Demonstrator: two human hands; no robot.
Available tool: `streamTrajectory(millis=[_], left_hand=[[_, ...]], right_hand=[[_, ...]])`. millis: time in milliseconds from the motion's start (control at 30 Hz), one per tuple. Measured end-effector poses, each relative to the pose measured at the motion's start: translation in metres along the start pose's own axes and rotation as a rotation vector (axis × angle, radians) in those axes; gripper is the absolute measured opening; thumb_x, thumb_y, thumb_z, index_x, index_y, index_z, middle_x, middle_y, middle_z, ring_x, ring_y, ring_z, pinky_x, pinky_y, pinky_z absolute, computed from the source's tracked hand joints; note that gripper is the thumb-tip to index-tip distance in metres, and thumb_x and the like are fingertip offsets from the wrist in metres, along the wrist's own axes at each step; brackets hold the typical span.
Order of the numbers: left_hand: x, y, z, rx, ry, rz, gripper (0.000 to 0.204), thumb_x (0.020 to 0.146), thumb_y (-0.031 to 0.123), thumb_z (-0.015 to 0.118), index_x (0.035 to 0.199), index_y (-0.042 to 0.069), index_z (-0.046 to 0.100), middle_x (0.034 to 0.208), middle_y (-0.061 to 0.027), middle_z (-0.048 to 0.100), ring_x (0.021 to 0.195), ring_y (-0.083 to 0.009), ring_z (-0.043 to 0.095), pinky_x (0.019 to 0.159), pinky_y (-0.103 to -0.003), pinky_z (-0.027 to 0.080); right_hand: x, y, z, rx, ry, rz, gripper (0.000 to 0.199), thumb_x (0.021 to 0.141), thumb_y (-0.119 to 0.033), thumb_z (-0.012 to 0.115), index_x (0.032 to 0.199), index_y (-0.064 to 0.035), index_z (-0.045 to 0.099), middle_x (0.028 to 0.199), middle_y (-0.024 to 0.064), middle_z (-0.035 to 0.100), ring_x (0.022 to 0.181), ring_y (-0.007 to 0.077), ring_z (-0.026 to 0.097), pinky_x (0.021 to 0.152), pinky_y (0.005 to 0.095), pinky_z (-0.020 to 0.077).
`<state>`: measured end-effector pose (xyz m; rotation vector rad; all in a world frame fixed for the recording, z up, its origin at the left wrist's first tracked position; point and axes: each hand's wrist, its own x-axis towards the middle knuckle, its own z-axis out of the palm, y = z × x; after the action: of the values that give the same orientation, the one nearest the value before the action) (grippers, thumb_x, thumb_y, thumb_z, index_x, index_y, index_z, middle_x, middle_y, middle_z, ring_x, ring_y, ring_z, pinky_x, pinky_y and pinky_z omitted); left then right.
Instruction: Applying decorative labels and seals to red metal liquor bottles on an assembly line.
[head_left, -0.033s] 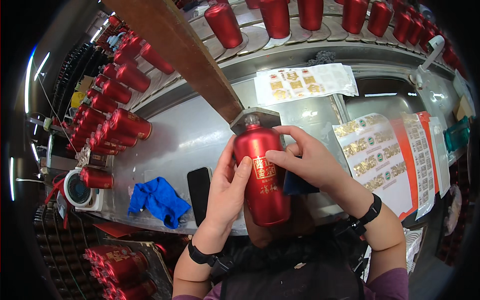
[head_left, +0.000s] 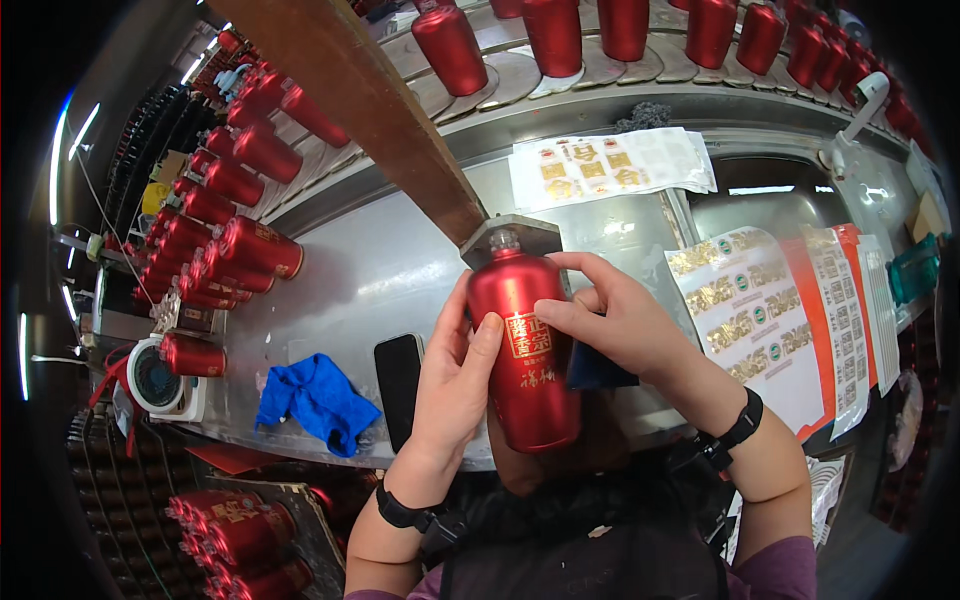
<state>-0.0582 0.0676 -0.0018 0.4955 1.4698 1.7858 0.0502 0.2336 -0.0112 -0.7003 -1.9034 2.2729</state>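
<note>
A glossy red bottle (head_left: 530, 400) with gold lettering and a clear glass neck leans in front of me, its neck toward a dark metal support plate (head_left: 535, 232). My left hand (head_left: 455, 375) wraps its left side, thumb along the front. My right hand (head_left: 625, 325) is on its upper right side; the thumb lies at the edge of the gold square label (head_left: 531, 335), with the other fingers partly hidden behind. Under the right hand shows a dark blue piece (head_left: 600, 370), mostly covered. A black phone (head_left: 398, 385) lies beside my left wrist.
A blue cloth (head_left: 318, 402) and a small fan (head_left: 160, 378) are at left, near grouped red bottles (head_left: 258, 250). More bottles ride a curved conveyor (head_left: 600, 68) at the back. Gold sticker sheets (head_left: 690, 170) lie behind and at right (head_left: 735, 300). A brown post (head_left: 370, 110) slants overhead.
Bottles on the back conveyor have shifted very slightly to the right. My right thumb has slid a touch to the right on the bottle. The grip of both hands is unchanged.
</note>
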Motion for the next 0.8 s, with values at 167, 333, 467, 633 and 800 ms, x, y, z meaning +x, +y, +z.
streamTrajectory(millis=[167,333,467,633,800], left_hand=[[-0.001,-0.004,-0.001,-0.071,0.036,-0.002,0.064,0.102,0.011,0.056,0.155,-0.003,0.023,0.145,-0.0151,0.048,0.129,-0.0189,0.051,0.108,-0.033,0.043],[-0.001,-0.003,0.002,0.063,0.002,0.036,0.076,0.096,0.005,0.064,0.156,-0.003,0.018,0.146,-0.0167,0.046,0.132,-0.0208,0.049,0.110,-0.034,0.041],[0.000,-0.006,-0.001,0.083,-0.032,0.053,0.081,0.094,0.006,0.066,0.156,-0.004,0.015,0.147,-0.0175,0.045,0.133,-0.0214,0.048,0.111,-0.036,0.039],[-0.004,-0.002,-0.007,0.091,-0.025,0.049,0.081,0.095,0.005,0.065,0.157,-0.004,0.014,0.147,-0.0174,0.045,0.134,-0.0212,0.047,0.111,-0.035,0.039],[-0.001,-0.001,-0.003,-0.002,0.001,0.025,0.079,0.096,0.004,0.063,0.157,-0.004,0.014,0.147,-0.0171,0.045,0.132,-0.0198,0.049,0.109,-0.034,0.041]], right_hand=[[-0.001,0.003,0.005,0.230,0.002,0.008,0.078,0.083,-0.033,0.082,0.141,0.0035,0.044,0.068,-0.0019,0.061,0.063,0.0031,0.054,0.056,0.0192,0.0410],[-0.001,0.004,0.000,0.086,-0.032,-0.001,0.083,0.081,-0.030,0.084,0.143,0.0045,0.042,0.069,-0.0023,0.060,0.063,0.0029,0.055,0.058,0.0184,0.0410],[-0.001,0.009,0.000,0.119,-0.042,-0.046,0.088,0.079,-0.028,0.087,0.146,0.0045,0.039,0.069,-0.0028,0.059,0.064,0.0026,0.053,0.060,0.0183,0.0410],[-0.002,0.000,0.002,0.035,-0.053,-0.001,0.088,0.079,-0.026,0.086,0.147,0.0026,0.038,0.070,-0.0027,0.059,0.066,0.0026,0.053,0.062,0.0186,0.0404],[-0.002,-0.005,-0.003,0.100,-0.057,0.069,0.080,0.084,-0.021,0.082,0.147,0.0012,0.038,0.069,-0.0030,0.059,0.066,0.0024,0.052,0.061,0.0196,0.0395]])
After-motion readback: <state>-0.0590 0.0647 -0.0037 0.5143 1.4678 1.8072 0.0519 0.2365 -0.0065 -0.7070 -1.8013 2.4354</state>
